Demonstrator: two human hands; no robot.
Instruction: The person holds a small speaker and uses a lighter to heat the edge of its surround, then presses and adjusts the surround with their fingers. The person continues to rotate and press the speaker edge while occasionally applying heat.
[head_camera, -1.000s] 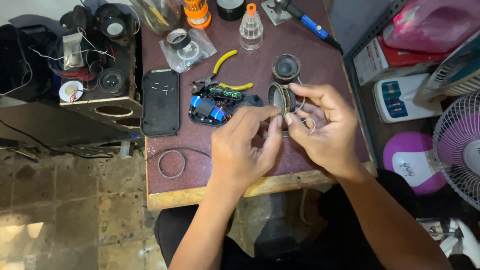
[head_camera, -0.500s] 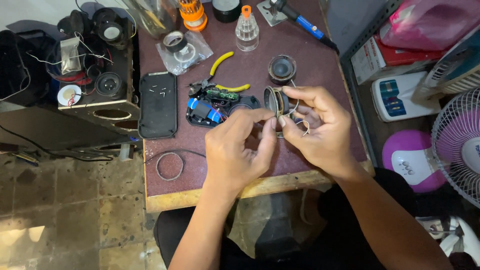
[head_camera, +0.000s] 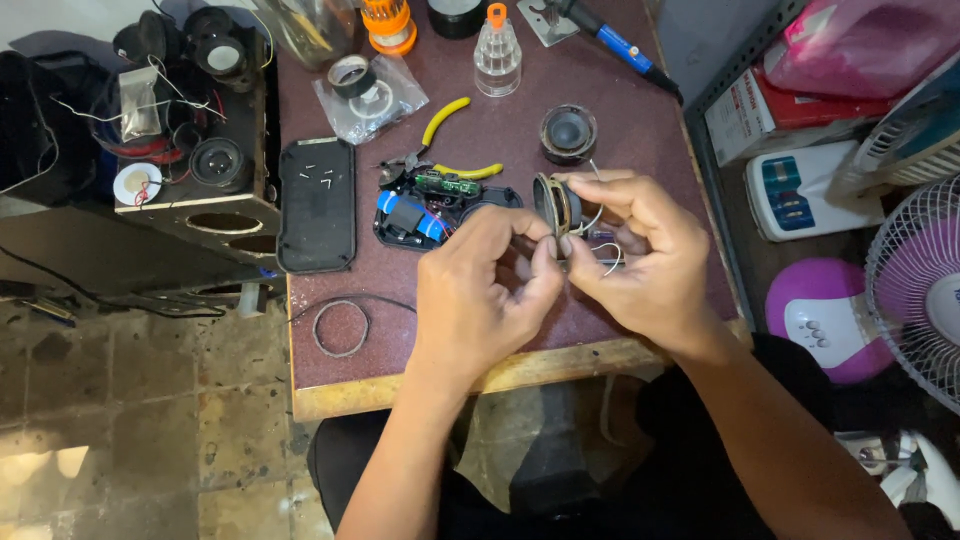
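Filling the middle of the frame, a maroon tabletop (head_camera: 620, 120) carries everything. At far left stands a black speaker box (head_camera: 200, 190); at far right, a fan (head_camera: 915, 290). A flat black cover (head_camera: 317, 205) lies left of centre, beside an opened circuit board (head_camera: 425, 205) with a blue battery. Yellow-handled pliers (head_camera: 445, 120) lie above it, a tape roll (head_camera: 352, 75) and clear bottle (head_camera: 497, 55) along the top edge, a wire loop (head_camera: 340, 328) lower left. The left hand (head_camera: 480, 295) and right hand (head_camera: 645, 260) meet at centre right; both grips are pinched together on a small round speaker (head_camera: 553, 205) held on edge with its thin white wires (head_camera: 600, 250). A second small speaker (head_camera: 568, 132) sits just above.
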